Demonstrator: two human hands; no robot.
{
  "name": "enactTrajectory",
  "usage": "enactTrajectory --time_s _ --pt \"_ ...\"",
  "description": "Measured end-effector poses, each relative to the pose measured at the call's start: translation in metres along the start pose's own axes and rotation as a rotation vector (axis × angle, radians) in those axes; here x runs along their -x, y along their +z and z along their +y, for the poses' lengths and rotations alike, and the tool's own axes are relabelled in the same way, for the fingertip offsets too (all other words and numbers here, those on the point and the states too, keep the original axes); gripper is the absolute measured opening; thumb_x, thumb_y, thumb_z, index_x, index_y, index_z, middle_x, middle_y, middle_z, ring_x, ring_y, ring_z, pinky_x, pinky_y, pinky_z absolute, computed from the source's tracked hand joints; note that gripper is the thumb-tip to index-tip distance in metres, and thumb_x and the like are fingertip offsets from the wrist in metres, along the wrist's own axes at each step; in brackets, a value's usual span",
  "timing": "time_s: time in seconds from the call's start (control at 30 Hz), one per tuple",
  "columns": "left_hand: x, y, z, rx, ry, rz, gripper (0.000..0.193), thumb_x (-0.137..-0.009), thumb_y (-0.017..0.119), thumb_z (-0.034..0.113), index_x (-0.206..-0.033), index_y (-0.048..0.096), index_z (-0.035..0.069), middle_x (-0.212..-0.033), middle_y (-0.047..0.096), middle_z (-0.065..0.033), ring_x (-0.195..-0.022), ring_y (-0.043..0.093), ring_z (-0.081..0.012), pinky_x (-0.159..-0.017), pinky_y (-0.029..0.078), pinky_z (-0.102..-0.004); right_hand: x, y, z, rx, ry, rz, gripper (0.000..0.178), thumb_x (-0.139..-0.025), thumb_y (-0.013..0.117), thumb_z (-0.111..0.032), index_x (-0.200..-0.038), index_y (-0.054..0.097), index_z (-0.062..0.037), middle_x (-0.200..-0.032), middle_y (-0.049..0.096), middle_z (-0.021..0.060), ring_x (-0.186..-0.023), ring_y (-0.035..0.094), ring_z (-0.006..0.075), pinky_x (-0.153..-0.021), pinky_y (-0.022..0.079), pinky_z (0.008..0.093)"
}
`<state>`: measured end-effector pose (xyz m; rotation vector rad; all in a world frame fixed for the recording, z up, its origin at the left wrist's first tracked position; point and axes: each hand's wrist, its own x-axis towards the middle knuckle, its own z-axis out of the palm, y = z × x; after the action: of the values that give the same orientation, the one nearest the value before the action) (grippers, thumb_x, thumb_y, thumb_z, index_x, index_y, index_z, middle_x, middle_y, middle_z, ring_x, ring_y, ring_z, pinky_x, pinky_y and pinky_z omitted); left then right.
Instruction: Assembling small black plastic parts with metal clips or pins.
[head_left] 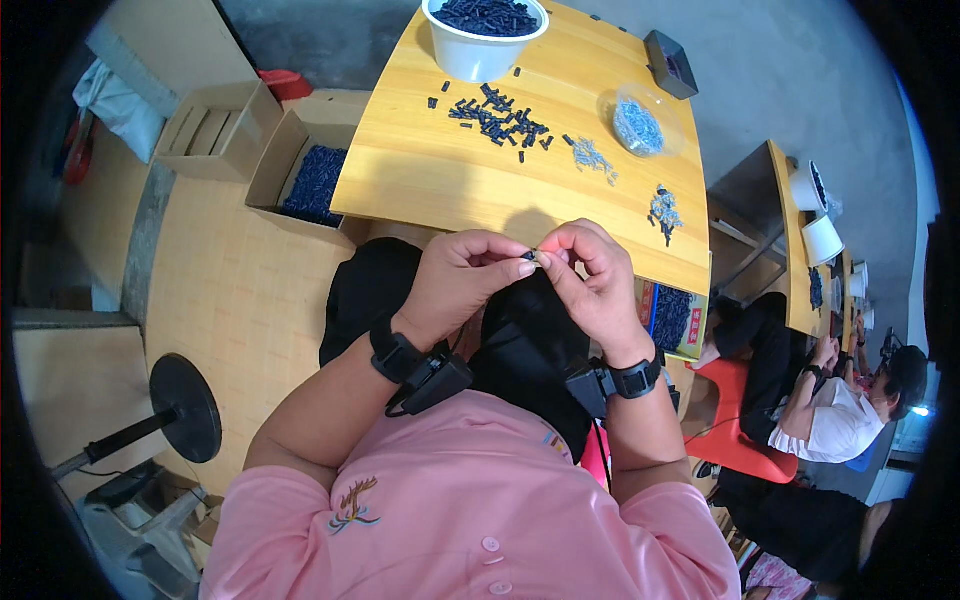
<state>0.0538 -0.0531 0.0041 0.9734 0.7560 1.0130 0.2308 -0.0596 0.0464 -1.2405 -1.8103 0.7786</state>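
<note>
The left hand [455, 275] and right hand [598, 285] are pinching a small black piece [530, 256] between their meeting fingertips — neither is sitting nearer, its long axis showing too little to tell. Loose black pieces [497, 122] are lying beyond on the counter [400, 172] — ahead, slightly left.

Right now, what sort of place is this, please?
Probably a small-parts workshop: a table with loose dark parts, a bucket of similar ones, and a co-worker seated nearby.
</note>
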Motion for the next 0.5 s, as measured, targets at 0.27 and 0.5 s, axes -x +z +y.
enactTrajectory --time_s 0.27,0.5 --pt "-0.001 -0.002 -0.007 -0.193 0.069 -0.007 0.015 -0.081 0.067 0.004 -0.096 0.067 -0.001 -0.087 0.067 -0.0041 -0.077 0.061 -0.0074 -0.072 0.049 -0.0207 -0.01 -0.01 -0.01 0.182 -0.073 -0.134 0.006 -0.076 0.063 -0.002 -0.08 0.058 0.0003 -0.073 0.055 0.012 -0.069 0.055 0.0273 -0.061 0.045 0.0342" --pt "-0.001 -0.002 -0.007 -0.298 0.002 -0.002 0.015 -0.083 0.065 0.007 -0.096 0.067 -0.002 -0.084 0.067 -0.0033 -0.075 0.059 -0.0059 -0.069 0.048 -0.0208 -0.019 -0.016 -0.008 0.221 -0.091 -0.286 0.007 -0.076 0.063 0.002 -0.08 0.058 0.0005 -0.073 0.056 0.0115 -0.068 0.054 0.0257 -0.06 0.043 0.0316"
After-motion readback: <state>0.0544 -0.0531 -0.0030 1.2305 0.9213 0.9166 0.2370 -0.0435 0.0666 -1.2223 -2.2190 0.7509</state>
